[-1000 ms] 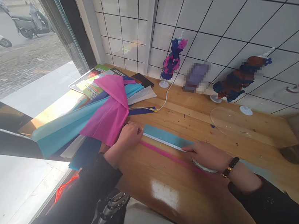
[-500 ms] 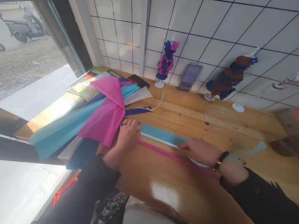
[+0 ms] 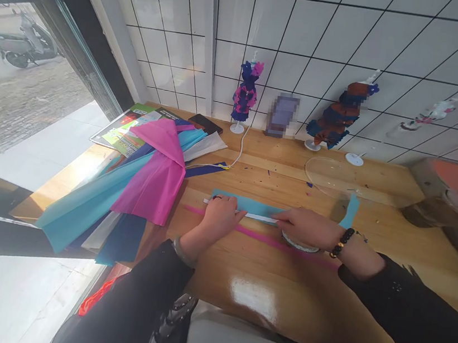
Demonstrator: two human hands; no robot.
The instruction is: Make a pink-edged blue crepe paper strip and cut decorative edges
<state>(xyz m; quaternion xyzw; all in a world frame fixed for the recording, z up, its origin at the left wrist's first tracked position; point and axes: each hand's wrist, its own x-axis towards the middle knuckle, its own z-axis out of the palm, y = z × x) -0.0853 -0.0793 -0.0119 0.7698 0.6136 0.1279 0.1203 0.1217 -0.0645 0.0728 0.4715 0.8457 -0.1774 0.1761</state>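
Observation:
A light blue crepe paper strip (image 3: pixel 264 207) lies flat across the wooden table, its far right end (image 3: pixel 350 210) curling up behind my right hand. White tape (image 3: pixel 259 217) runs along its near edge. My left hand (image 3: pixel 223 216) rests over the strip's left part, fingers curled and thumb pressing on the tape. My right hand (image 3: pixel 310 227) is closed at the right end of the tape, thumb and forefinger on it. Under its palm shows part of a tape roll (image 3: pixel 299 244). A narrow pink strip (image 3: pixel 260 236) lies just in front, partly beneath both hands.
Pink, blue and white paper sheets (image 3: pixel 148 189) pile up on the left, over booklets (image 3: pixel 118 129). A dark phone (image 3: pixel 205 124) and a white cable (image 3: pixel 241 149) lie behind. Paper-dressed figures (image 3: pixel 246 92) stand along the tiled wall. A clear round dish (image 3: pixel 329 176) sits behind my right hand.
My left hand has moved right along the strip, from its left end onto the tape. My right hand stays in about the same place. The strip's loose right end now stands more upright.

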